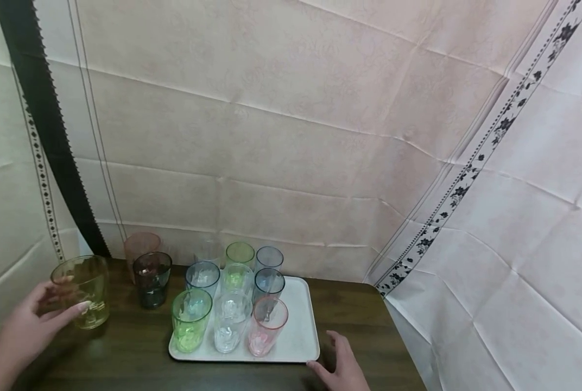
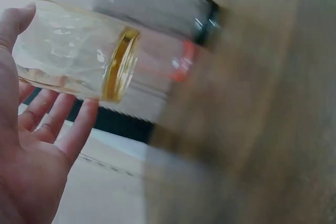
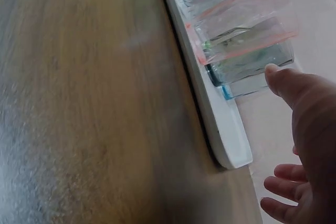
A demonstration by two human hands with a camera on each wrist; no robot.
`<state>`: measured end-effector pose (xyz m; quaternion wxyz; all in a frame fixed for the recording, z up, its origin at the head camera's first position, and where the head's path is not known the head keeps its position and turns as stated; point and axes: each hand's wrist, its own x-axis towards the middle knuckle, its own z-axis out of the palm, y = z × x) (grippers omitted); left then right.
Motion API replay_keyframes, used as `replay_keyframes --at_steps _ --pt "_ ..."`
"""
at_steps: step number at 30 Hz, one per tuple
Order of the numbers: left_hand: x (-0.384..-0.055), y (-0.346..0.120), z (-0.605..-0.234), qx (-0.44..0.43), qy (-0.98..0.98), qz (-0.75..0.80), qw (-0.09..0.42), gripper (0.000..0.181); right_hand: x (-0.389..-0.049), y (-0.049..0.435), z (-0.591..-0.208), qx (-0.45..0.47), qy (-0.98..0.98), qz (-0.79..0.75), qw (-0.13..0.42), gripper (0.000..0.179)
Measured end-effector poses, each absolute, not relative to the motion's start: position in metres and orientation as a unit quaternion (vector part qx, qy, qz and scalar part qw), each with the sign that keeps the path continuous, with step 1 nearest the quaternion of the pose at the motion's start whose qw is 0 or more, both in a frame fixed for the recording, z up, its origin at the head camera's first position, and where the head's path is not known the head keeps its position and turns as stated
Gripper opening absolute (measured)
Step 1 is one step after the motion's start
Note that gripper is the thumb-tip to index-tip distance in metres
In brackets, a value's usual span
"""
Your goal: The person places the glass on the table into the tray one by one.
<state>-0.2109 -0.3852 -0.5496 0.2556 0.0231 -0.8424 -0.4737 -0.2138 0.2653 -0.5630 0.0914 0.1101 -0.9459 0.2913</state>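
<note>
At the left of the table in the head view, my left hand (image 1: 34,328) holds a yellow drinking glass (image 1: 95,279). The thumb lies on one side of the glass and the fingers on the other; whether its base touches the table I cannot tell. My right hand (image 1: 342,364) is beside the near right corner of a white tray (image 1: 298,331), thumb and fingers spread, holding nothing. On the tray several glasses stand upright, among them a green glass (image 1: 190,323), a clear glass (image 1: 229,326) and a pink glass (image 1: 267,331) along the front.
Between the yellow glass and the tray stands a dark glass (image 1: 152,279), with another pink glass (image 1: 140,244) behind it. A pale cloth (image 1: 271,136) hangs behind the brown wooden table (image 1: 359,315). The tray's right part shows bare surface.
</note>
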Motion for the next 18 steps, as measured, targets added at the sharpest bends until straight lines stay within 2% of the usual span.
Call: replay_keyframes --at_steps 2,8,12,18 --pt "-0.204 -0.379 -0.538 -0.008 -0.839 -0.477 0.260 0.057 -0.213 0.265 -0.560 0.102 -0.941 0.308 0.094 0.084" --pt "-0.183 -0.352 -0.503 -0.091 -0.821 -0.498 0.263 0.062 -0.211 0.259 -0.545 0.094 -0.922 0.359 0.112 0.082" --pt "-0.172 -0.331 -0.485 -0.138 -0.818 -0.503 0.240 0.064 -0.209 0.254 -0.532 0.100 -0.910 0.386 0.114 0.082" --pt "-0.166 -0.298 -0.461 -0.161 -0.818 -0.509 0.213 0.065 -0.207 0.243 -0.508 0.099 -0.900 0.413 0.099 0.082"
